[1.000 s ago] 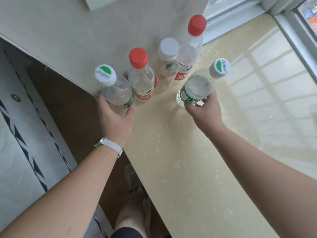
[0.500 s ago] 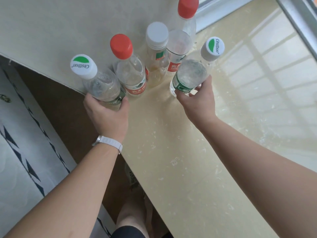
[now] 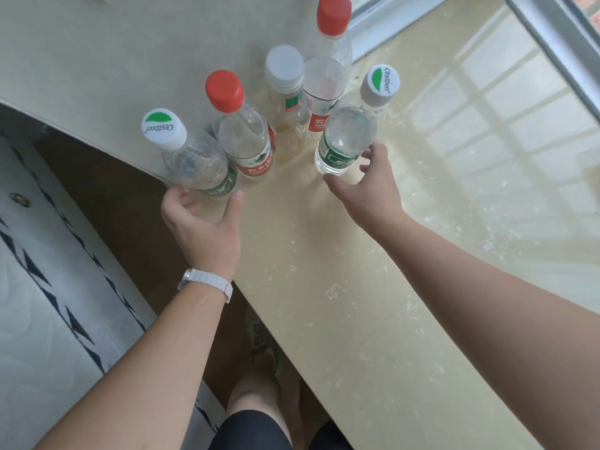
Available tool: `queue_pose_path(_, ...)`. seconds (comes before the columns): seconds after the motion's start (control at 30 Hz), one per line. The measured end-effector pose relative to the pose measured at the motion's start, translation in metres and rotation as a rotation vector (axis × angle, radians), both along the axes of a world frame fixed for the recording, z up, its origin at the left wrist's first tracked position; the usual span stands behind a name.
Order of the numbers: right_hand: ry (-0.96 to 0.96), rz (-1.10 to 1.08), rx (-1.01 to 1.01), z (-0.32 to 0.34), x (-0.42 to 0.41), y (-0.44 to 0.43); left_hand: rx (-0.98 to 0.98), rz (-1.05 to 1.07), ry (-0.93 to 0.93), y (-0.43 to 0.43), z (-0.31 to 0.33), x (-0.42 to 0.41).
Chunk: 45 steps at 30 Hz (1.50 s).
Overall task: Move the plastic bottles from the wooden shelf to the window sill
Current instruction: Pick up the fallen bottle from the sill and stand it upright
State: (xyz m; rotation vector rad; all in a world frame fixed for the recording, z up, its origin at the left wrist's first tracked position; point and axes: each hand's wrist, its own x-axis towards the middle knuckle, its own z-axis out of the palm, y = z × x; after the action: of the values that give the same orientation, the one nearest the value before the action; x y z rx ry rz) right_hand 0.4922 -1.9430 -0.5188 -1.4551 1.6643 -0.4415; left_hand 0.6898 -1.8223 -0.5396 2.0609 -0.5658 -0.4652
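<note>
Person's shoe (image 3: pixel 259 339): on brown floor below the near left edge of the window sill (image 3: pixel 357 287), beside a patterned mattress (image 3: pixel 48 303).

Window sill: pale yellow stone, glossy, with window reflections toward its right edge.

White wristband (image 3: pixel 207 282): on the left wrist.

Left hand (image 3: pixel 203 225): at the sill's left edge, thumb and fingers spread in a loose, wide C just behind the base of the left green-logo bottle (image 3: pixel 198 164). It grips nothing; whether the fingertips touch the plastic cannot be told.

Right hand (image 3: pixel 367 186): further along the sill, fingers relaxed and parted. The forefinger lies at the side of the right green-logo bottle (image 3: pixel 344 138) and the thumb just below its base, with no grip on it.

Plastic bottles, five, all upright on the sill in its far left corner against the wall (image 3: pixel 113 43):
- left green-logo bottle, at the left edge;
- short red-capped bottle (image 3: pixel 246 141), just beside it;
- right green-logo bottle, toward the sill's middle;
- white-capped bottle (image 3: pixel 287 102), behind these two;
- tall red-capped bottle (image 3: pixel 326 82), farthest back.

Window frame (image 3: pixel 552 43): grey metal, along the far right edge.
</note>
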Motion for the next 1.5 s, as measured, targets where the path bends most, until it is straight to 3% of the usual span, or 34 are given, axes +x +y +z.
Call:
queue_pose_path(0.23,0.175,0.13,0.041,0.035,-0.023,0.042,0.193,-0.226,0.023,0.047,0.032,-0.014)
queue_pose_path(0.77,0.526,0.367,-0.139,0.199,-0.063,0.125,0.346,-1.138,-0.514,0.048,0.181,-0.031)
queue_pose_path(1.07,0.717,0.282,-0.205,0.282,-0.097,0.176,0.098,-1.363,-0.804,0.044,0.252,-0.053)
queue_pose_path(1.37,0.795,0.208,-0.199,0.317,-0.125,0.219,-0.143,-1.472,-0.848,0.043,0.297,-0.088)
queue_pose_path(1.5,0.828,0.167,-0.186,0.331,-0.151,0.229,-0.165,-1.541,-0.905,0.038,0.312,-0.11)
